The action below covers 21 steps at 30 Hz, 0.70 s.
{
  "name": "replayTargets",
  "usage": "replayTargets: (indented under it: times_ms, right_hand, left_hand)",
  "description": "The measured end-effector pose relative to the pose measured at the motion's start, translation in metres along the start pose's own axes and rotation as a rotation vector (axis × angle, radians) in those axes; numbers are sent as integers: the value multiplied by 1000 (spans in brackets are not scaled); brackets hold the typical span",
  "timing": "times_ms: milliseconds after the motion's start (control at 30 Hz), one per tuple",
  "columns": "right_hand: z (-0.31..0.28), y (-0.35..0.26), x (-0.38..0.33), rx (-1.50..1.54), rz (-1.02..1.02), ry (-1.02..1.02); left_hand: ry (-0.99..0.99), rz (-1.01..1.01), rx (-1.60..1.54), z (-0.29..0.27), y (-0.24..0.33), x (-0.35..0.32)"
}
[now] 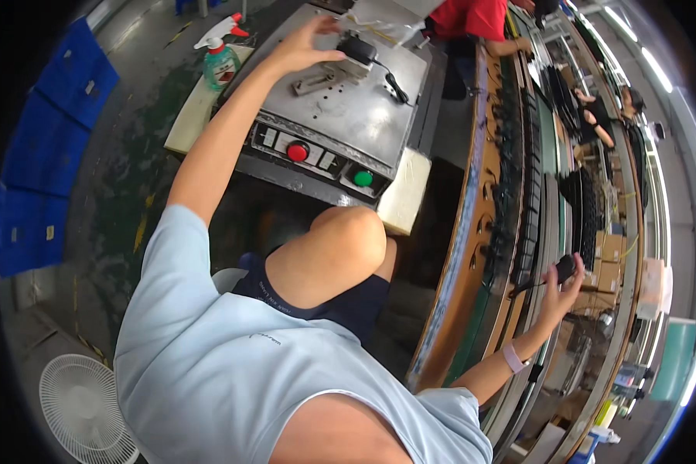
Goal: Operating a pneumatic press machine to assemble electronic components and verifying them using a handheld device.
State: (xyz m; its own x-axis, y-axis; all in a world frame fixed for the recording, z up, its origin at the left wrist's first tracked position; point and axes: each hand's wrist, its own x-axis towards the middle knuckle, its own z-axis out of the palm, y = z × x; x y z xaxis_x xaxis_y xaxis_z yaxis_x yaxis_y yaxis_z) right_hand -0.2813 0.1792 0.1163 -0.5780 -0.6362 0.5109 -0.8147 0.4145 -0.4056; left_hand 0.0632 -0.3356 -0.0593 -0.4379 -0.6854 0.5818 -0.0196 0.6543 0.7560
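My left hand [305, 50] is over the metal top of a machine [356, 116], its thumb and fingers apart. Its thumb tip comes up to the near edge of a black power adapter [357, 49], which sits on a small metal fixture [352, 71]. A black cord [397, 89] from that adapter lies bundled on the plate. Far to the right, my right hand [557, 298] grips a second black power adapter [566, 267] over the conveyor line. A dark cord [527, 287] hangs beside this hand.
The machine's front has a red button [298, 151] and a green button [363, 179]. A spray bottle [221, 66] stands at its left. Rows of black adapters [510, 178] line the conveyor. A co-worker in a red shirt [472, 19] reaches in at the back. Blue bins [69, 85] stand left.
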Motion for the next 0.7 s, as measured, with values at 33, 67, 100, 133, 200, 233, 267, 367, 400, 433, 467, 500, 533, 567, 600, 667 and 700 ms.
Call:
replayTargets:
  times_ms: [33, 67, 100, 133, 200, 233, 267, 367, 400, 433, 467, 500, 533, 567, 600, 667, 700]
  right_hand:
    - [6, -24, 15, 354, 85, -79]
    - [21, -44, 26, 323, 112, -77]
    - [40, -61, 40, 382, -2, -93]
    - [59, -76, 56, 439, -115, -108]
    - [117, -99, 78, 532, -153, -256]
    - [148, -108, 87, 518, -83, -345]
    - [182, -118, 95, 475, -31, -395]
    - [286, -156, 110, 812, -51, -476]
    - [316, -171, 113, 749, -132, -426]
    - [341, -186, 116, 741, -345, -404]
    - [361, -200, 118, 670, -434, -364]
    - [376, -210, 119, 563, -625, -377]
    - [389, -220, 119, 451, -763, -331]
    - [401, -230, 118, 439, -760, -381]
    - [409, -238, 118, 407, -818, -380]
    - [413, -247, 122, 334, -892, -434]
    - [410, -249, 123, 261, -839, -494]
  left_hand:
    - [-95, 124, 44, 2, -9, 11]
    - [-87, 111, 51, 4, -16, 21]
    - [-142, 142, 87, 5, -22, 29]
    - [-204, 148, 142, 4, -26, 33]
    - [-188, 86, -56, -1, -27, 37]
    - [-193, 1, -244, -6, -24, 35]
    - [-196, -84, -431, -10, -18, 29]
    - [-120, -222, -810, -30, 12, -5]
    - [-42, -272, -968, -36, 26, -22]
    - [-2, -184, -1225, -40, 42, -47]
    - [74, -180, -1438, -41, 58, -75]
    - [155, -164, -1646, -42, 73, -106]
    - [283, -200, -1826, -46, 88, -136]
    - [368, -305, -1701, -52, 102, -165]
    - [396, -391, -1679, -57, 111, -188]
    - [451, -509, -1623, -58, 114, -215]
    - [470, -586, -1314, -55, 112, -224]
